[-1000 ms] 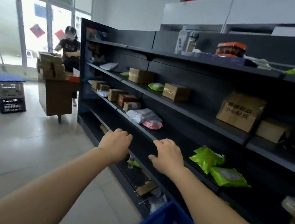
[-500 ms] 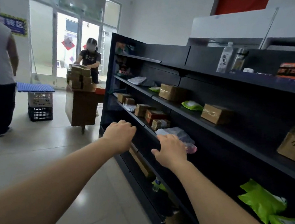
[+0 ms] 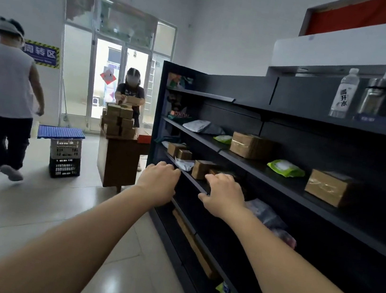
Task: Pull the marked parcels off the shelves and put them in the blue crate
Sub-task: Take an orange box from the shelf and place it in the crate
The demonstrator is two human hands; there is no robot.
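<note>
Dark shelves [image 3: 242, 88] take the whole right side, with parcels spread over the middle tiers. The blue crate is not in frame, so I have no drop point sighted. Second tier: big box [image 3: 251, 146], second box [image 3: 327, 187] further right, green bag [image 3: 285, 168] between them, grey bag [image 3: 202, 126] at the far end. Third tier is where I'm working: small box [image 3: 202, 169] sits just beyond my right hand [image 3: 223, 195], with a pale bag [image 3: 184, 163] just left of it. Both arms are out, palms down: left hand [image 3: 158, 181] hangs off the shelf front on the aisle side, fingers loosely curled, nothing in them. Right hand is over the third-tier lip, fingers loosely curled too, thumb out, also carrying nothing. I can't tell if its fingertips touch the lip or hover, since the angle hides them. My read: this is the reach, pick not made. Marks are too small to read from here, so job one is to lean in and confirm the mark on the small box before committing. Then spread the fingers and take it by both side faces, bringing the left hand in from the aisle side. Lift clear of the lip rather than drag, and keep off the pale bag so it doesn't slide out. Look down and find the crate before letting go.
</note>
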